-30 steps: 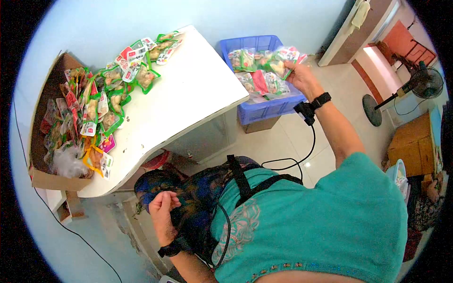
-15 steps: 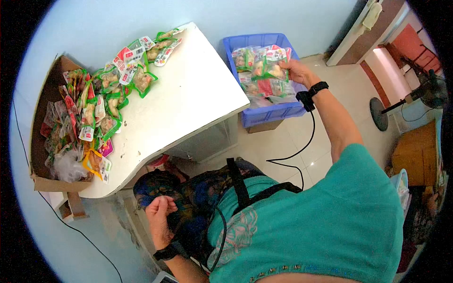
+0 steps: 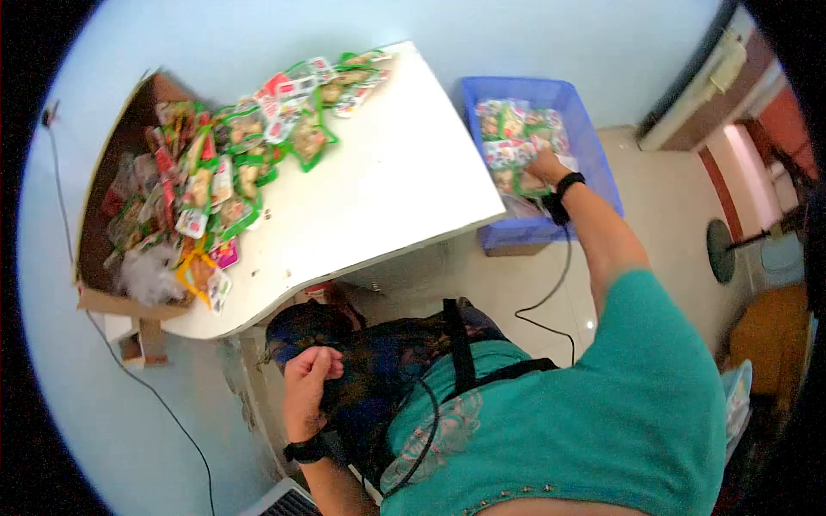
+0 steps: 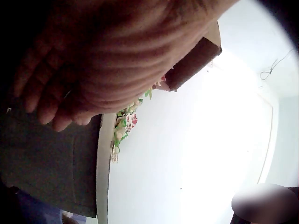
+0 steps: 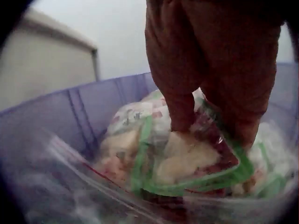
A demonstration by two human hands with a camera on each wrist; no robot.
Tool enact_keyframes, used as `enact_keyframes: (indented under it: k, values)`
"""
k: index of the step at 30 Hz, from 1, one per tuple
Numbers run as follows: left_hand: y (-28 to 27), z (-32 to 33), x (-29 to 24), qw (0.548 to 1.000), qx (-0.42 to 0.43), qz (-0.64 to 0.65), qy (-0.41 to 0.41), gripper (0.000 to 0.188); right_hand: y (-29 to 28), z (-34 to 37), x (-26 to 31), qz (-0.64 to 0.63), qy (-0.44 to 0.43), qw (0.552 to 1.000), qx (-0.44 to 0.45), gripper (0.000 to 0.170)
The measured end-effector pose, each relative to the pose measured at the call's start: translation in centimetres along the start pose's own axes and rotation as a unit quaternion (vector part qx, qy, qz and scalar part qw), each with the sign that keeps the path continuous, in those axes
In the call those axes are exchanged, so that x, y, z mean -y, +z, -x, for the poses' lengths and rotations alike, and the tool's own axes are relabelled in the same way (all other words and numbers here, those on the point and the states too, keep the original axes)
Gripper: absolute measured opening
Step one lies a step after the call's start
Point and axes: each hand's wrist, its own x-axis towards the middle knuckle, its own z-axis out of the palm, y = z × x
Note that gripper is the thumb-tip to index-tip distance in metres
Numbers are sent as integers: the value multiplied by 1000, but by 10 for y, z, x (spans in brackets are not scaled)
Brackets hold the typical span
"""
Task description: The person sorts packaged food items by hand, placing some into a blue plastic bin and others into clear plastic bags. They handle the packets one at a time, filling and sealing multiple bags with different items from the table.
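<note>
The right hand point(image 3: 548, 170) reaches down into the blue basket point(image 3: 607, 172), among packets lying inside. In the right wrist view the thumb and fingers of that hand point(image 5: 212, 70) pinch a clear packet with a green edge point(image 5: 187, 161). Beside the dark trousers, away from the table, the left hand point(image 3: 311, 378) hangs with loosely curled fingers and nothing in it. The left wrist view shows this hand point(image 4: 112, 56) from the palm side, its fingers bent.
On the white table point(image 3: 379, 189), green-edged packets point(image 3: 307, 138) lie along the wall side, beside a cardboard box point(image 3: 129, 303) full of packets. A fan stand point(image 3: 721, 249) is on the floor at the right. A black cable hangs from the right wrist.
The right hand has lowered from above the basket into it, with its packet now among the others. The head view has shifted, and the left hand stays loosely curled beside the trousers.
</note>
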Motion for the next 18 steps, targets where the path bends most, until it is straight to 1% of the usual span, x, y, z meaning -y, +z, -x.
enact_keyframes:
  k: [1, 2, 3, 4, 5, 6, 7, 9, 11, 12, 13, 15, 18]
  values:
    - [-1, 1, -2, 1000, -4, 3, -1, 29, -16, 4, 6, -86, 42, 995, -11, 23]
    - [-5, -2, 5, 1000, 11, -12, 18, 28, -28, 7, 9, -135, 67, 988, -27, 27]
    - [-6, -2, 7, 1000, 6, -12, 19, 28, -34, 7, 10, -163, 81, 983, -39, 33]
    - [-5, -2, 7, 1000, 2, -11, 20, 28, -79, 34, 32, -182, 130, 971, -83, 35]
    - [-4, -3, 6, 1000, 0, -10, 22, 28, -119, 48, 47, -193, 150, 969, -43, 39]
    - [-4, -3, 4, 1000, 2, 4, 24, 27, -117, 39, 42, -201, 170, 964, -41, 48]
    - [-4, -3, 2, 1000, -2, 3, 28, 27, -135, 47, 49, -258, 182, 946, -67, 53]
    - [-6, -2, -1, 999, -10, -1, 35, 26, -180, 59, 63, -282, 179, 938, -85, 57]
    - [-10, -6, 0, 997, -29, 7, 73, 25, -194, 51, 65, -321, 166, 915, -177, 63]
    - [-13, -8, -2, 995, -46, 3, 94, 25, -220, 52, 70, -331, 155, 919, -148, 61]
    - [-16, -10, -3, 991, -62, -3, 115, 25, -226, 44, 67, -366, 116, 907, -172, 62]
    - [-23, -15, -7, 981, -110, 15, 157, 25, -283, 59, 95, -443, 79, 876, -176, 57]
    - [-40, -22, -16, 964, -158, 44, 207, 25, -373, 95, 151, -604, -29, 785, -131, 52]
